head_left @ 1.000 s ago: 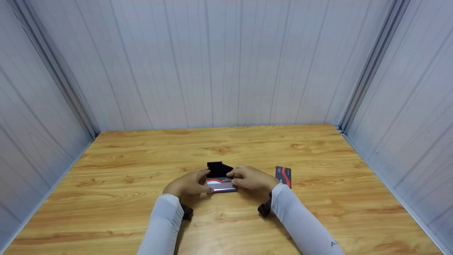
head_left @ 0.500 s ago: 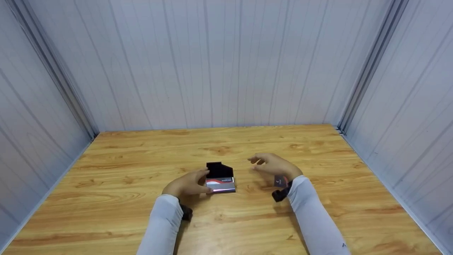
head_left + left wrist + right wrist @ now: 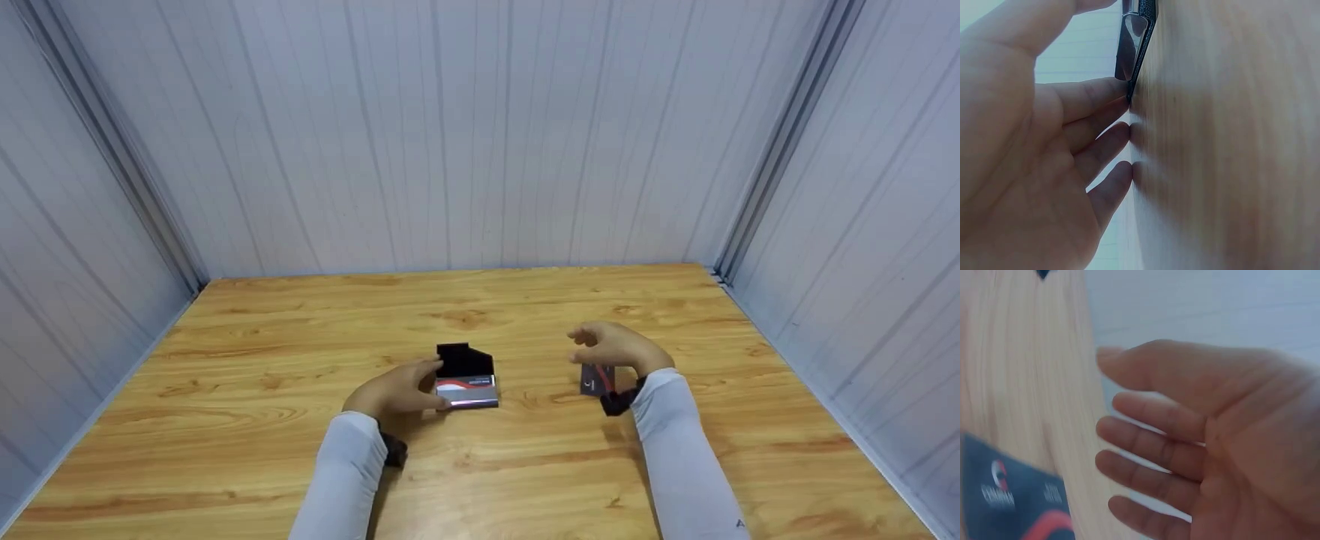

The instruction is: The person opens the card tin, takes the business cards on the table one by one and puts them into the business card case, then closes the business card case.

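Observation:
A business card case (image 3: 465,364) lies opened on the table, its black lid laid back toward the wall. Inside it shows a grey card (image 3: 466,391) with a red and white wave. My left hand (image 3: 394,386) holds the case at its left side, thumb at the near corner and index finger by the lid. The left wrist view shows the other fingertips touching the tabletop. Above a dark card (image 3: 596,382) with a red stripe, my right hand (image 3: 619,349) hovers, fingers loosely bent and holding nothing. Part of that card is hidden under the hand and wrist camera.
The wooden table (image 3: 300,330) meets pale panelled walls (image 3: 480,150) at the back and both sides. A dark camera (image 3: 619,403) is strapped to the right wrist, another (image 3: 394,450) to the left.
My right hand has let go of the case's right side and moved right, over the dark card. The left hand has stayed at the case.

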A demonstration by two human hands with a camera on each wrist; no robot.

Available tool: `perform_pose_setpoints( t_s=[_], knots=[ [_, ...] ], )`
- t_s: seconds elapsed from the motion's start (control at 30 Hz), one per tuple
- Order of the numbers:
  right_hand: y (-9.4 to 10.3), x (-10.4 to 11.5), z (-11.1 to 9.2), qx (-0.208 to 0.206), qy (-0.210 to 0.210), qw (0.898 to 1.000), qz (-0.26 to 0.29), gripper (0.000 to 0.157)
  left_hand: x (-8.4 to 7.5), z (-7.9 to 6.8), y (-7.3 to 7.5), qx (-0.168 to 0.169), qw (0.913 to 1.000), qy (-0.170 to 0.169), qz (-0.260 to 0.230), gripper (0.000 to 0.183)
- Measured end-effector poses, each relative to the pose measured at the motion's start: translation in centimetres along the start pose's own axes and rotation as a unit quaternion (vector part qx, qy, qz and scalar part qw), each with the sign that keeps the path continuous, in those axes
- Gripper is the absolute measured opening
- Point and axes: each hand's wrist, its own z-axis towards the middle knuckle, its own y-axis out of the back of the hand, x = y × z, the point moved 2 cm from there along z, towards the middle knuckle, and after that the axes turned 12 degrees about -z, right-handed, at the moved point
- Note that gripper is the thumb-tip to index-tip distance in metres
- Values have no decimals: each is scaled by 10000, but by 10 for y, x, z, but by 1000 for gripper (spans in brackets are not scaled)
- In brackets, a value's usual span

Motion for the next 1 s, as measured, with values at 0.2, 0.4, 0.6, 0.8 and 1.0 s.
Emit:
perform_pose_setpoints(
  t_s=[0.2, 0.4, 0.6, 0.8, 1.0],
  knots=[
    [7, -13, -8, -12, -427, 9990, -146, 63, 0, -1, 0, -60, 10000, 44, -65, 84],
    [5, -19, -12, 172, -914, 9957, -42, 69, 0, -2, 0, -79, 9998, 142, -130, 85],
    [2, -23, -12, 354, -1210, 9920, -55, 74, -1, -2, 0, -44, 9999, 98, -99, 84],
    [-1, -27, -9, 426, -1393, 9887, -357, 78, 1, -1, 0, -8, 9999, 95, -102, 85],
    [-4, -29, -8, 336, -1571, 9857, -502, 74, 2, 0, 1, 9, 9998, 49, -206, 86]
  ],
)
